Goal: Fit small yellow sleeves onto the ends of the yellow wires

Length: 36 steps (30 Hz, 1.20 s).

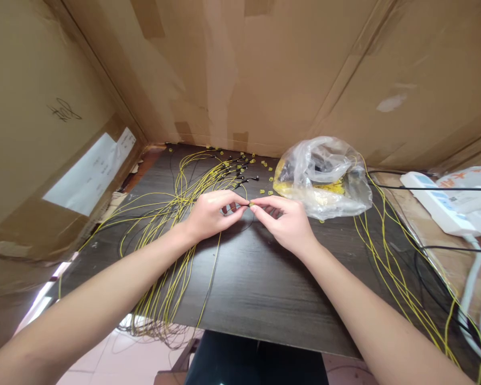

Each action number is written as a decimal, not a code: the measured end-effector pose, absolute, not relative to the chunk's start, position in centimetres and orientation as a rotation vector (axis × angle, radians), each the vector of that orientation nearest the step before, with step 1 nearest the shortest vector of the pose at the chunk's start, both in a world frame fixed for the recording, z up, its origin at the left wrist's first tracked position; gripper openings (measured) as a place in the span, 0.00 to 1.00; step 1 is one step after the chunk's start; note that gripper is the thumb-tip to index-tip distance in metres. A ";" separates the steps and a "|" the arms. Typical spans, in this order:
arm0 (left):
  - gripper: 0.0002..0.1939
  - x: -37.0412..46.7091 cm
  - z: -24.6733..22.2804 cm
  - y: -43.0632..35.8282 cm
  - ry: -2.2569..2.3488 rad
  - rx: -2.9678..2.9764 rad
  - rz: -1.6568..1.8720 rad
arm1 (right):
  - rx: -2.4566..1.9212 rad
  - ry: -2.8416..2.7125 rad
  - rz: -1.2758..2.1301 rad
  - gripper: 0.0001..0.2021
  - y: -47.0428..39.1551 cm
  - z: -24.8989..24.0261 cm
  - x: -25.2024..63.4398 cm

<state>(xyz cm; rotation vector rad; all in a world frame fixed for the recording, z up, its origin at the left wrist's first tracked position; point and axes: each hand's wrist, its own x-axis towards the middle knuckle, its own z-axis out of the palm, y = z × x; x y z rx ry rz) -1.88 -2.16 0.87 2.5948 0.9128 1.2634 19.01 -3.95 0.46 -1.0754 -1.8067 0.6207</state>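
Observation:
My left hand (212,215) is closed in a pinch on the end of a thin wire. Its fingertips meet those of my right hand (285,220) above the middle of the dark table (260,289). Between the right thumb and forefinger sits a small yellow piece (251,203), mostly covered by the fingers. Yellow wires (162,230) lie in a loose bundle under and beside my left forearm. Their black-tipped ends (240,181) point toward the back of the table. Several small yellow pieces (264,163) are scattered just beyond my hands.
A clear plastic bag (355,200) with yellow pieces inside rests right of my hands. More yellow wires (379,246) run down the right side, near a white power strip (436,203) and black cables. Cardboard walls (264,80) enclose the back and left.

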 end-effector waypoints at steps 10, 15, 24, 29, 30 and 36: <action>0.04 -1.6 0.5 -2.2 0.851 2.628 1.432 | -1.057 -1.693 0.677 0.09 -4.1 0.3 18.7; 0.04 -1.5 0.4 -2.0 0.775 2.673 1.536 | -1.048 -1.639 0.696 0.09 -4.2 0.4 18.5; 0.05 -1.5 0.8 -2.3 0.848 2.403 1.440 | -0.965 -1.552 1.078 0.10 -4.3 1.1 18.6; 0.05 -1.4 1.0 -2.2 0.791 2.357 1.405 | -0.909 -1.474 1.283 0.12 -3.9 1.3 18.9; 0.05 -1.4 1.0 -2.2 0.781 2.351 1.400 | -0.901 -1.468 1.292 0.12 -3.9 1.3 18.8; 0.06 -1.4 0.8 -2.2 0.842 2.295 1.263 | -0.958 -1.541 1.099 0.08 -4.1 1.0 18.6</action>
